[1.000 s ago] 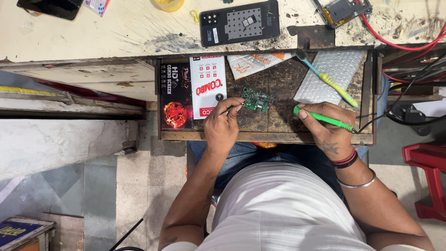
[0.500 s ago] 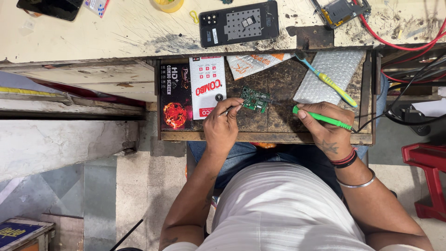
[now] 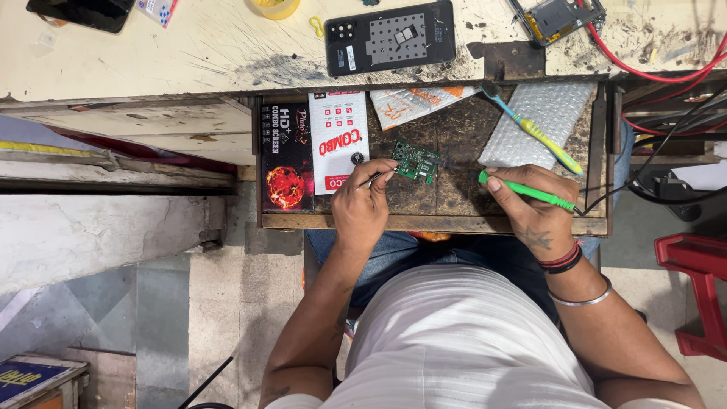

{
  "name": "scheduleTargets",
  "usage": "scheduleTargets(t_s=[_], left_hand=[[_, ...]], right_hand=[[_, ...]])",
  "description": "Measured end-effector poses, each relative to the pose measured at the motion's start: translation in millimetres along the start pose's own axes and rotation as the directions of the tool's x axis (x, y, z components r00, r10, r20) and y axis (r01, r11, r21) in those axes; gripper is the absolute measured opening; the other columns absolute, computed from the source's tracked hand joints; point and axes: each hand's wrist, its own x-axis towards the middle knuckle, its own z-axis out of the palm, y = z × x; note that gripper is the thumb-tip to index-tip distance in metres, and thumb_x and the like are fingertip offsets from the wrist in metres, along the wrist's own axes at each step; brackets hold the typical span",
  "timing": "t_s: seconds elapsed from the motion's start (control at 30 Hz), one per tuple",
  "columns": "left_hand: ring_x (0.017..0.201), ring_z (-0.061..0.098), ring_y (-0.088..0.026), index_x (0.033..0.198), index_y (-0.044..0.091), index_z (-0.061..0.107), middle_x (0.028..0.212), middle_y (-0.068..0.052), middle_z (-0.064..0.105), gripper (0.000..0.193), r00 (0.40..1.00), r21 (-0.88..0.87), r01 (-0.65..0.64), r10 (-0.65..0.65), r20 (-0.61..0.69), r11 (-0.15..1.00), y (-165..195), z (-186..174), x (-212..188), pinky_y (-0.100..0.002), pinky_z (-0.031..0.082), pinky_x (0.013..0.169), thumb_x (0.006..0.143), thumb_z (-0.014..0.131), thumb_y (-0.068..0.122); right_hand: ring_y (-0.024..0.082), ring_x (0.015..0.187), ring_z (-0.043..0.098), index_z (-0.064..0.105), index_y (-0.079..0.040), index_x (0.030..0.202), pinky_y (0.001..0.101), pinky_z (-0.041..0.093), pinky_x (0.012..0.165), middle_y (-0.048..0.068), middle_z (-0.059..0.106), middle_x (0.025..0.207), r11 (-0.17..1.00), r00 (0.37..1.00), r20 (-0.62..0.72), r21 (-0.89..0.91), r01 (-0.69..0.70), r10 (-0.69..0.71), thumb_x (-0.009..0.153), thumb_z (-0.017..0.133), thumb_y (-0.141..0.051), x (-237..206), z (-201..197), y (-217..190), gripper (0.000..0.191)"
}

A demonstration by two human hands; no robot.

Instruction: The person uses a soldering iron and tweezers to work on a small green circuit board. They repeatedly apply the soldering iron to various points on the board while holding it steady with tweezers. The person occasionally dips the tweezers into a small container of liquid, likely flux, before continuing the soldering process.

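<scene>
Nothing much has changed over the last second: your two hands keep the same places over the drawer (image 3: 424,221), so the work on the board is holding steady at one spot, by my reading. Largest first, the bench (image 3: 227,45) lies far, with an opened phone (image 3: 390,36) on it. Nearer, the drawer holds two boxes (image 3: 314,155) on the left, bubble wrap (image 3: 539,121) on the right, and a toothbrush (image 3: 530,129) across that wrap. Your right hand (image 3: 534,208) is closed around the green iron (image 3: 526,191), tip pointing left toward the board. Your left hand (image 3: 363,204) pinches tweezers (image 3: 376,177) at the left edge of the small green board (image 3: 415,160), which lies mid-drawer.

The iron's tip is too dark against the drawer to tell whether it touches the board. Parts on the board are too small to make out. Your torso hides the drawer's near front.
</scene>
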Motion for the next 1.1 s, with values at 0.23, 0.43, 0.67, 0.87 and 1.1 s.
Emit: scheduleTargets(t_s=[0.23, 0.43, 0.67, 0.87, 1.1], left_hand=[[0.096, 0.078, -0.021, 0.111, 0.007, 0.061, 0.108, -0.003, 0.077, 0.012, 1.0, -0.012, 0.016, -0.016, 0.003, 1.0, -0.9, 0.8, -1.9, -0.031, 0.063, 0.08, 0.102, 0.067, 0.01], [0.096, 0.078, -0.021, 0.111, 0.007, 0.061, 0.107, -0.004, 0.077, 0.012, 1.0, 0.006, 0.005, -0.005, -0.005, 1.0, -0.8, 1.1, -1.0, -0.032, 0.063, 0.081, 0.102, 0.068, 0.01], [0.096, 0.078, -0.021, 0.11, 0.007, 0.061, 0.107, -0.004, 0.077, 0.011, 1.0, -0.013, 0.015, -0.015, 0.003, 1.0, 0.4, -0.1, -0.5, -0.032, 0.062, 0.08, 0.102, 0.068, 0.009], [0.097, 0.078, -0.022, 0.109, 0.006, 0.061, 0.107, -0.004, 0.077, 0.011, 1.0, 0.005, 0.002, -0.002, -0.003, 1.0, 0.7, 0.4, -0.2, -0.032, 0.062, 0.081, 0.101, 0.068, 0.009], [0.096, 0.078, -0.02, 0.109, 0.007, 0.062, 0.107, -0.003, 0.077, 0.01, 1.0, -0.012, 0.02, -0.02, 0.003, 1.0, -0.7, 0.1, -0.5, -0.031, 0.063, 0.081, 0.102, 0.068, 0.011]], right_hand=[[0.018, 0.082, 0.074, 0.077, 0.001, 0.103, 0.0268, 0.055, 0.077, 0.012, 0.077, 0.093, 1.0, 1.0, 0.006, -0.027, 0.014, -0.014, 0.096, 0.078, -0.007, -0.6, -0.1, -0.5, 0.011], [0.019, 0.085, 0.075, 0.077, 0.001, 0.105, 0.0265, 0.056, 0.078, 0.012, 0.077, 0.094, 1.0, 1.0, -0.01, 0.027, -0.004, 0.004, 0.098, 0.077, -0.007, -0.9, 1.0, -1.3, 0.011], [0.019, 0.082, 0.074, 0.077, 0.002, 0.102, 0.0272, 0.055, 0.076, 0.013, 0.077, 0.093, 1.0, 1.0, 0.009, -0.022, -0.007, 0.007, 0.095, 0.079, -0.007, -0.7, 0.0, -0.3, 0.011], [0.019, 0.086, 0.075, 0.077, 0.001, 0.105, 0.0273, 0.057, 0.079, 0.012, 0.077, 0.095, 1.0, 1.0, -0.019, -0.003, 0.006, -0.006, 0.097, 0.078, -0.006, -1.5, 0.8, 1.1, 0.01], [0.019, 0.086, 0.075, 0.077, 0.001, 0.103, 0.0275, 0.057, 0.079, 0.012, 0.077, 0.095, 1.0, 1.0, -0.011, -0.011, 0.01, -0.01, 0.097, 0.078, -0.006, -2.6, 1.6, 0.9, 0.009]])
